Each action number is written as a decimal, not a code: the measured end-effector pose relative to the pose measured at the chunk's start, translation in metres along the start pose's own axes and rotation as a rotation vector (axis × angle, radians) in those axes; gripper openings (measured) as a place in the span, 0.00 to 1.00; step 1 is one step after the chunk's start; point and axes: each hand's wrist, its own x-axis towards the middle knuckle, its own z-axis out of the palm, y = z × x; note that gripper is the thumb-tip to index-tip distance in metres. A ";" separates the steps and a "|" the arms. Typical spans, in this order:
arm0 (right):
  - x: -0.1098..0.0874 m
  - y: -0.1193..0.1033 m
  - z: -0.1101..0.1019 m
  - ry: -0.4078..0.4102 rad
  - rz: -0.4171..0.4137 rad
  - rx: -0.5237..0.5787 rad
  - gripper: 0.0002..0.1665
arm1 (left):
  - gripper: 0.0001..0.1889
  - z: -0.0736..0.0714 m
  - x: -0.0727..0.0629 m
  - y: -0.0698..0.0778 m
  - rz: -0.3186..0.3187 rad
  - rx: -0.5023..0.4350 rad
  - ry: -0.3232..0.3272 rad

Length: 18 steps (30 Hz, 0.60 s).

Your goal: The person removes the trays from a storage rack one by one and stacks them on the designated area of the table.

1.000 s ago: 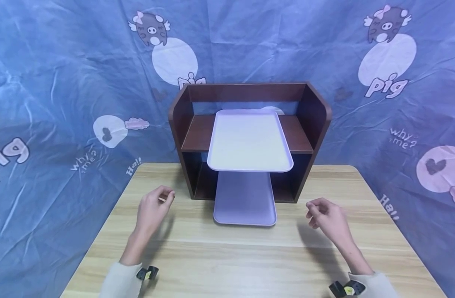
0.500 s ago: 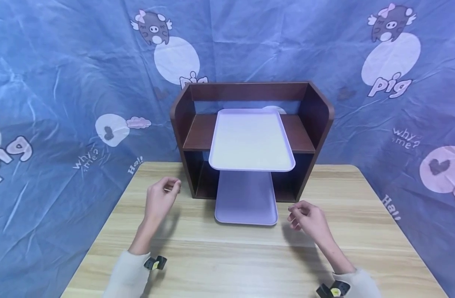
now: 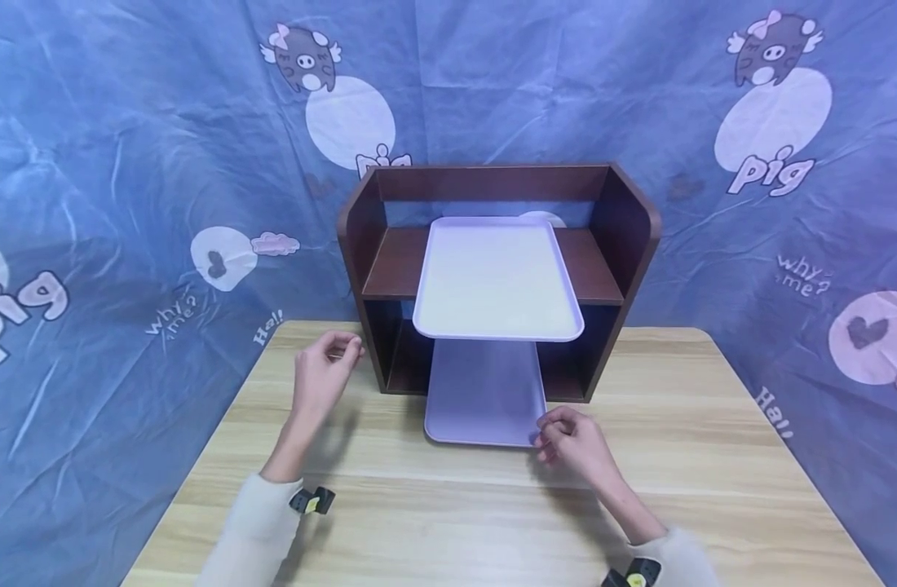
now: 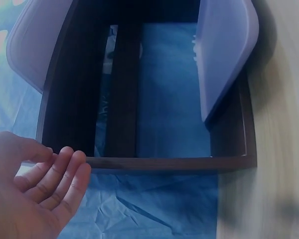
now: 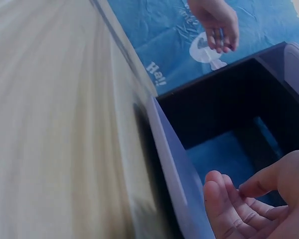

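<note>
A dark brown two-level shelf (image 3: 623,236) stands at the back of the table. On its upper level lies a pale lilac tray (image 3: 498,281), jutting out in front. A second lilac tray (image 3: 481,399) reaches out from the lower level over the tabletop. My right hand (image 3: 575,444) is at the lower tray's front right corner, fingers loosely bent, overlapping its edge. In the right wrist view, nothing shows between that hand's thumb and fingers (image 5: 214,191). My left hand (image 3: 322,375) hovers by the shelf's left side panel, loosely curled and holding nothing. The trays' rear parts are partly hidden.
The light wood table (image 3: 434,514) extends in front of and beside the shelf. A blue cloth (image 3: 125,163) printed with pigs and words hangs behind and along both sides. Each sleeve carries a small black device (image 3: 312,500) at the wrist.
My right hand has moved left from the bare tabletop to the lower tray's front right corner. The left hand has shifted slightly forward and right, nearer the shelf. Both trays stay in place.
</note>
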 end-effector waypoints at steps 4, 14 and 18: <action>-0.001 0.005 0.012 -0.031 0.031 0.046 0.11 | 0.07 0.002 0.006 0.004 -0.021 -0.026 0.014; -0.002 0.018 0.035 -0.090 0.079 0.128 0.12 | 0.08 0.005 0.019 0.012 -0.016 -0.051 0.062; -0.004 0.024 0.041 -0.116 0.090 0.154 0.15 | 0.13 0.005 0.025 0.013 -0.028 -0.090 0.054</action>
